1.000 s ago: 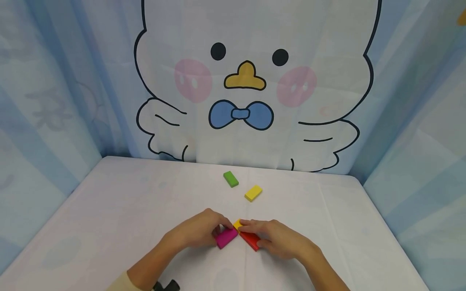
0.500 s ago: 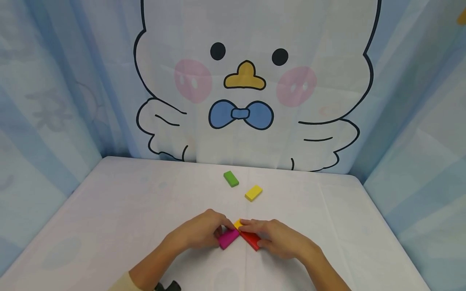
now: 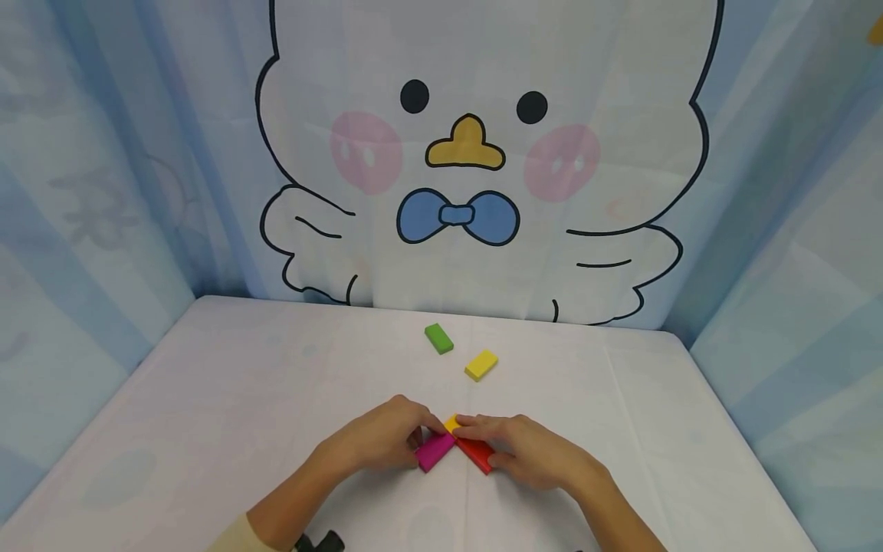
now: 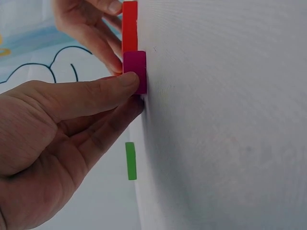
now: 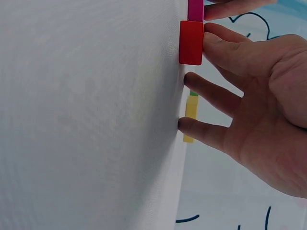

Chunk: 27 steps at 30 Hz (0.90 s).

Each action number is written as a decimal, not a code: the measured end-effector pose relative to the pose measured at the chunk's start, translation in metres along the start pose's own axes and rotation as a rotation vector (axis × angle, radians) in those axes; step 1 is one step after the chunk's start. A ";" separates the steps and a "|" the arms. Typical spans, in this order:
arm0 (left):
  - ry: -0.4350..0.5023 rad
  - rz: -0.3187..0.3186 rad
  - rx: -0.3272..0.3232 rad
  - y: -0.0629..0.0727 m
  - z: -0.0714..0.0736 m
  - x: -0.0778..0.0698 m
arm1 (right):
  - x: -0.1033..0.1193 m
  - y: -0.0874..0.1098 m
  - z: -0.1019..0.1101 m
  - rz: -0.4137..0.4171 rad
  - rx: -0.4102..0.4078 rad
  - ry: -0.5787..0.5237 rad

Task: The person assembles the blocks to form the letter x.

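A magenta domino-like block (image 3: 434, 454) lies on the white table, pinched by my left hand (image 3: 388, 435) with the thumb on its near end in the left wrist view. Angled against it is a red block (image 3: 476, 456), which my right hand (image 3: 534, 454) holds with the thumb at its side and the index finger reaching over its far end. In the right wrist view, other right fingers (image 5: 204, 129) extend down to the table surface. Behind the corner where the two blocks meet, an orange-yellow block (image 3: 451, 423) shows in part, mostly covered by fingers.
Farther back lie a green block (image 3: 438, 338) and a yellow block (image 3: 480, 365), apart from each other. The table (image 3: 241, 383) ends at a curtain (image 3: 455, 280) printed with a cartoon bird. A black object (image 3: 324, 541) shows beside the left forearm.
My left hand has slid the magenta block slightly to the right, closer against the red block. The right hand stays nearly in place, and the green and yellow blocks have not moved.
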<state>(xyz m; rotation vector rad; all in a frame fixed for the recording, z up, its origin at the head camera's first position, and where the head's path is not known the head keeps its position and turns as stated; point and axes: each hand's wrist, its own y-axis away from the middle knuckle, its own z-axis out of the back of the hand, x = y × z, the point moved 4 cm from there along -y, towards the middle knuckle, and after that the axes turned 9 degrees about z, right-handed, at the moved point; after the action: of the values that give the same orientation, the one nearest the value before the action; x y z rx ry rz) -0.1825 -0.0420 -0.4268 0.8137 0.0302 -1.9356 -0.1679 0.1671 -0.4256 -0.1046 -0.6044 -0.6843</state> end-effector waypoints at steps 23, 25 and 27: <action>-0.005 0.004 -0.007 0.007 0.009 0.005 | 0.001 -0.001 0.002 0.014 0.001 0.034; -0.010 -0.003 -0.026 0.008 0.011 0.005 | 0.001 0.000 0.003 0.012 -0.001 0.029; -0.017 -0.005 -0.041 0.009 0.011 0.005 | 0.001 0.001 0.004 -0.006 -0.003 0.017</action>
<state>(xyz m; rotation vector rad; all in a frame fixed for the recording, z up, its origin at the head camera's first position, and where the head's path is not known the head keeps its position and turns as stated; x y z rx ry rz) -0.1828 -0.0544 -0.4179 0.7706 0.0619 -1.9405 -0.1687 0.1685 -0.4221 -0.0998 -0.5875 -0.6909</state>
